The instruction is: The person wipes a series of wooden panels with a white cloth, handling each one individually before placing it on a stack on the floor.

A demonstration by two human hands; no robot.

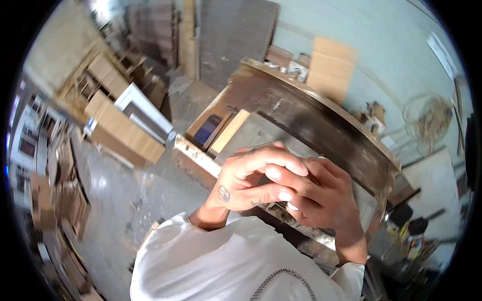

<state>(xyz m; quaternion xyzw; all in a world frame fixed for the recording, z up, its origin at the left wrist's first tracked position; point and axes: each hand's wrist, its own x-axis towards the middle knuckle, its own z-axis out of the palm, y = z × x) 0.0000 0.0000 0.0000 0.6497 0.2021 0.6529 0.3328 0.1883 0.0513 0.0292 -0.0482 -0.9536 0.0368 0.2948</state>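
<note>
My left hand [246,178] and my right hand [329,193] meet in front of my chest, above the near side of a worn workbench [321,134]. Both have curled fingers, with the fingertips pressed together and overlapping. Whatever they may hold between them is hidden by the fingers. A small dark tattoo marks the left hand near the thumb. Beyond the left hand, a pale wood strip [230,131] lies at the bench's left end, beside a dark blue item [208,129] in a recess.
Brown cardboard [331,69] leans on the wall behind the bench. Coiled wire [429,120] hangs at the right. Left of the bench stand a wood-faced panel [125,124] and a white frame [145,111]. Several boards [65,180] are piled along the left over a grey floor [118,205].
</note>
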